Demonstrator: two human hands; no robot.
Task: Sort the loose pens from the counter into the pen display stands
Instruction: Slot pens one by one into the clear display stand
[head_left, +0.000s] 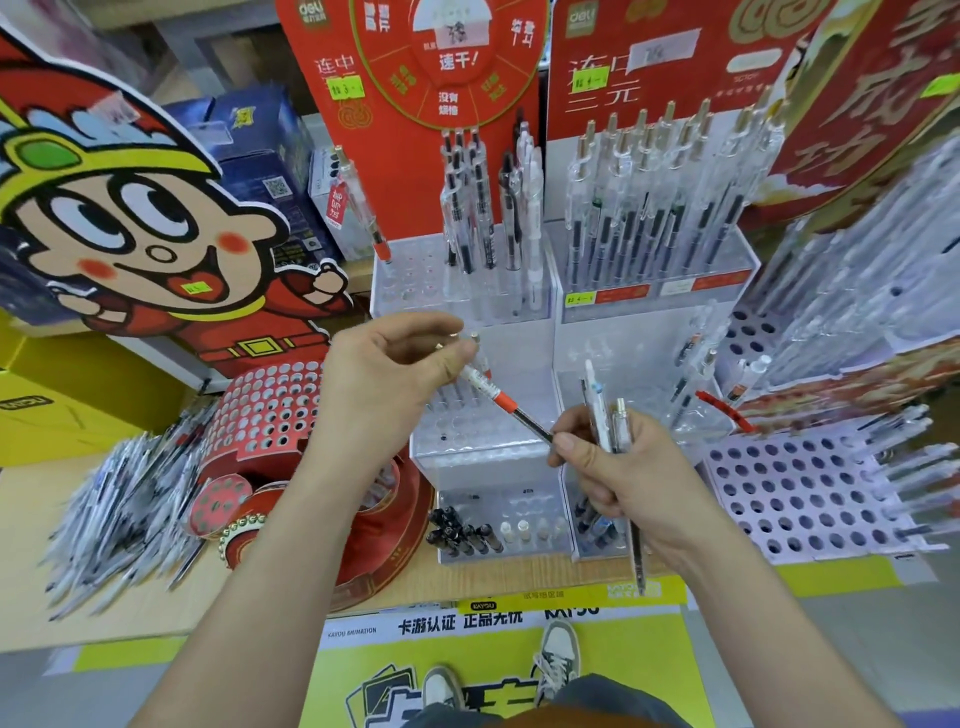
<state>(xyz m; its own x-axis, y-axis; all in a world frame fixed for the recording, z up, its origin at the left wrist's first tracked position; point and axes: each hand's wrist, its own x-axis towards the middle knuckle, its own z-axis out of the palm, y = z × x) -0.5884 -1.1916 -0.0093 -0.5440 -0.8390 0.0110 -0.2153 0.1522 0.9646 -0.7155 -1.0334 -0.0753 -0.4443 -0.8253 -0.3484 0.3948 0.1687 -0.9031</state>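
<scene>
The left hand (395, 374) pinches a red-grip pen (498, 397) over the clear stand (483, 441). The right hand (618, 467) grips a bunch of pens (608, 421). The far stands (649, 312) are part-filled, but a big heap (119, 509) lies left on the desk (31, 571), so I judge the task mostly undone.

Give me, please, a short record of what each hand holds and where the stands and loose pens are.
left hand: pinches red-grip pen near its top
right hand: grips pen bunch; thumb at the red-grip pen's tip
clear stands: straight ahead, partly filled
red stand: left of them, many holes open
loose pens: heap at far left on counter
</scene>
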